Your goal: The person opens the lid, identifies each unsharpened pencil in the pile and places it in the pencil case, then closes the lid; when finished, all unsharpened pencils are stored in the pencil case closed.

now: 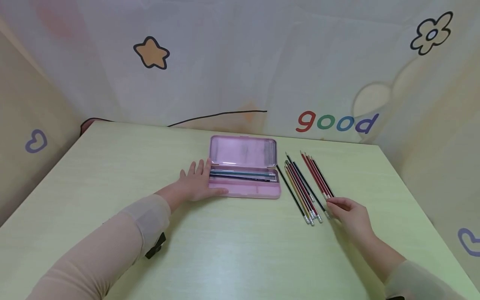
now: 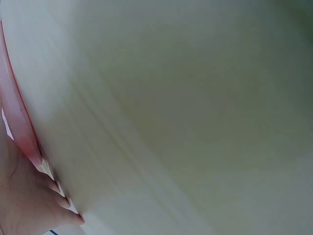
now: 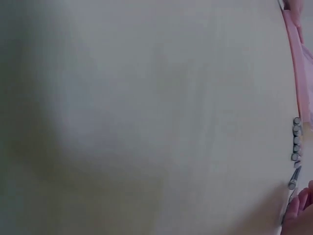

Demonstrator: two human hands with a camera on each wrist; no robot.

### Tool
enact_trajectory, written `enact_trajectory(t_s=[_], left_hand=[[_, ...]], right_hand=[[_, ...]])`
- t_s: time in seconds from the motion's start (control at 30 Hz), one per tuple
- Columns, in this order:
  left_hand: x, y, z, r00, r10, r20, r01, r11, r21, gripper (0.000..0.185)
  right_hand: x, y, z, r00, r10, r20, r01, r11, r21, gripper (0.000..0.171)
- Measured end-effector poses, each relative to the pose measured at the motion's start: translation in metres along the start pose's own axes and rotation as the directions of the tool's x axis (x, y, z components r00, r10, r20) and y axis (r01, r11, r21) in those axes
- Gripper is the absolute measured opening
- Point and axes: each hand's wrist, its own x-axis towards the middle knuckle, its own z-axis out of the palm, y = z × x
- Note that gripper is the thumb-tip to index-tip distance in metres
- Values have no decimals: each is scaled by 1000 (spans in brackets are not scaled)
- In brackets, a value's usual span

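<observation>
An open pink pencil case (image 1: pixel 245 191) lies mid-table, its lid (image 1: pixel 243 151) folded back and a few pencils (image 1: pixel 243 175) inside. My left hand (image 1: pixel 200 181) lies flat against the case's left end, fingers straight and thumb along its front edge. The left wrist view shows that hand (image 2: pixel 24 200) touching the pink rim (image 2: pixel 19 122). Right of the case lie several loose pencils (image 1: pixel 301 189) and a red group (image 1: pixel 316 175). My right hand (image 1: pixel 331 203) pinches the eraser end of one pencil there. In the right wrist view its fingertips (image 3: pixel 301 210) are beside the pencil ends (image 3: pixel 296 137).
The pale green table (image 1: pixel 232 250) is bounded by a fabric backdrop printed with a star (image 1: pixel 151 53), a flower (image 1: pixel 431 33) and the word "good" (image 1: pixel 335 122). Its right edge runs close to my right forearm.
</observation>
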Motion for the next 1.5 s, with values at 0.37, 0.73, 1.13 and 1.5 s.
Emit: enact_trajectory(t_s=[0.37,0.73,1.13,1.5], left_hand=[[-2,-3,-2,1000,-5,-7,5,1000,-7,117],[-3,-4,-4,1000,1,-8,-1,1000,-17,116],[0,0,-1,1000,-1,-5,1,1000,-11,118],[0,-1,0,1000,-3,-2,3,1000,-19,118]], right_hand=[[-10,16,5,998,-57,-21,52,982,-184,44],[-13,17,11,983,-171,-67,142,938,-315,27],[-4,1,-9,978,-5,-211,-24,990,-137,39],[3,-18,-20,964,36,-262,41,958,284,16]])
